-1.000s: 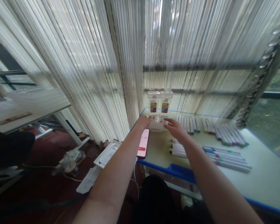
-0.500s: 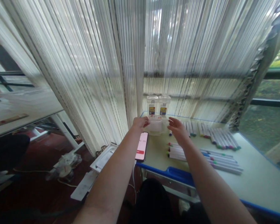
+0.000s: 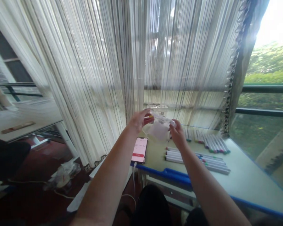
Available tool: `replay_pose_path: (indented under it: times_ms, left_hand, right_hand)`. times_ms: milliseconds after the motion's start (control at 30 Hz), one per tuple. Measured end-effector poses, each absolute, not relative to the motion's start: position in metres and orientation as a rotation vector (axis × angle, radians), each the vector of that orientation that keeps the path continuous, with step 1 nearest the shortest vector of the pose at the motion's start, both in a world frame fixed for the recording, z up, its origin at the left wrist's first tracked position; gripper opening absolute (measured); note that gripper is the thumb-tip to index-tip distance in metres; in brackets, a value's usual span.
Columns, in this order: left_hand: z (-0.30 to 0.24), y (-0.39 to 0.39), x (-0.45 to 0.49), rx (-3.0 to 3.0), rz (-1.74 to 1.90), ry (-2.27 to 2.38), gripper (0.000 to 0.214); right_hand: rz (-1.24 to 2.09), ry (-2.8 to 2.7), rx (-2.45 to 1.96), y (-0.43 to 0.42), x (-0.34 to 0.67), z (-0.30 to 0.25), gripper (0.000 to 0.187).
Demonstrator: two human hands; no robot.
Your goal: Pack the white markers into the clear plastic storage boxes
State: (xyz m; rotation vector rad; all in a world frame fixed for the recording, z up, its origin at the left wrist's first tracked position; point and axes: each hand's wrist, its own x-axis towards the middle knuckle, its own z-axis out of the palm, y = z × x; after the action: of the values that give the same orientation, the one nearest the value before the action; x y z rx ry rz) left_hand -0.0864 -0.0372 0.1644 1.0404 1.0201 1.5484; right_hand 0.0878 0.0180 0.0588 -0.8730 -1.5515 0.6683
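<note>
- Because it spans most of the view, a sheer striped curtain (image 3: 103, 62) comes first, hanging behind the desk (image 3: 245, 175).
- Pale on top with a blue edge, the desk stands in front of the person.
- Left of the desk, well apart from it, is a white table (image 3: 44, 116).
- Above the desk's back left part, a clear plastic box (image 3: 159, 131) is held tilted, its right side lower; whether its base touches the desk, I cannot tell.
- At the box's left upper edge, over the desk, the left hand (image 3: 139, 121) grips with bent fingers, slightly spread; its thumb is hard to make out.
- Nearer the desk's middle, the right hand (image 3: 178, 131) pinches the box's right corner, fingers nearly closed on it.
- Flat at the desk's front left corner lies a lit phone (image 3: 140, 150).
- Across the desk's middle, pale markers (image 3: 212, 142) with coloured ends lie in rows, some toward its back, others nearer its front.
- Down from the desk's front left corner hangs a white cable (image 3: 134, 179).
</note>
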Motion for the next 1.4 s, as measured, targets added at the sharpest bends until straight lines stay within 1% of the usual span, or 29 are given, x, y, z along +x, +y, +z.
replay_pose_path:
  times_ms: [33,100,167,233,300,367,433,567,700,767,833,967,1033,1133,1233,1300,1400]
  left_hand:
    - [0.165,-0.04,-0.083,1.139,1.569,1.005,0.025]
    - [0.164,-0.043,-0.076,1.344,1.599,1.032,0.039]
    - [0.16,-0.042,-0.068,1.525,1.62,1.095,0.043]
    - [0.152,-0.038,-0.057,1.652,1.588,1.112,0.042]
    - [0.141,-0.034,-0.043,1.681,1.459,1.04,0.041]
    - [0.128,-0.032,-0.025,1.577,1.294,0.903,0.039]
    - [0.114,-0.033,-0.006,1.444,1.204,0.804,0.033]
    - [0.09,-0.037,0.025,1.203,1.269,0.831,0.014]
    - [0.077,-0.039,0.046,0.919,1.435,0.96,0.009]
    - [0.074,-0.041,0.052,0.838,1.456,0.972,0.01]
    - [0.074,-0.046,0.055,0.803,1.422,0.943,0.011]
    - [0.075,-0.053,0.043,0.82,1.185,0.865,0.008]
    - [0.076,-0.053,0.03,0.865,1.026,0.806,0.019]
    - [0.076,-0.046,0.008,0.874,1.025,0.69,0.031]
    - [0.074,-0.034,-0.01,0.81,0.893,0.59,0.049]
    - [0.072,-0.026,-0.018,0.795,0.853,0.56,0.048]
    - [0.067,-0.017,-0.023,0.775,0.918,0.48,0.04]
  right_hand:
    - [0.701,-1.444,-0.852,0.01,0.091,0.066,0.041]
    - [0.821,-1.306,-0.797,-0.007,0.103,0.077,0.044]
    - [0.895,-1.215,-0.783,-0.022,0.119,0.083,0.047]
    - [0.971,-1.16,-0.789,-0.034,0.139,0.084,0.048]
    - [1.055,-1.139,-0.804,-0.044,0.16,0.08,0.047]
    - [1.131,-1.133,-0.842,-0.051,0.179,0.074,0.045]
    - [1.184,-1.124,-0.905,-0.058,0.197,0.067,0.041]
    - [1.28,-1.132,-0.94,-0.082,0.233,0.056,0.026]
    - [1.495,-1.136,-0.905,-0.112,0.262,0.047,0.037]
    - [1.51,-1.109,-0.906,-0.121,0.271,0.043,0.038]
    - [1.443,-1.055,-0.912,-0.121,0.277,0.039,0.032]
    - [1.299,-0.885,-0.95,-0.109,0.284,0.037,0.019]
    - [1.292,-0.873,-0.972,-0.103,0.287,0.039,0.017]
    - [1.301,-0.949,-1.033,-0.094,0.289,0.043,0.015]
    - [1.329,-1.002,-1.048,-0.082,0.284,0.05,0.013]
    - [1.372,-0.993,-1.046,-0.071,0.277,0.055,0.012]
    - [1.451,-1.02,-1.052,-0.05,0.269,0.063,0.014]
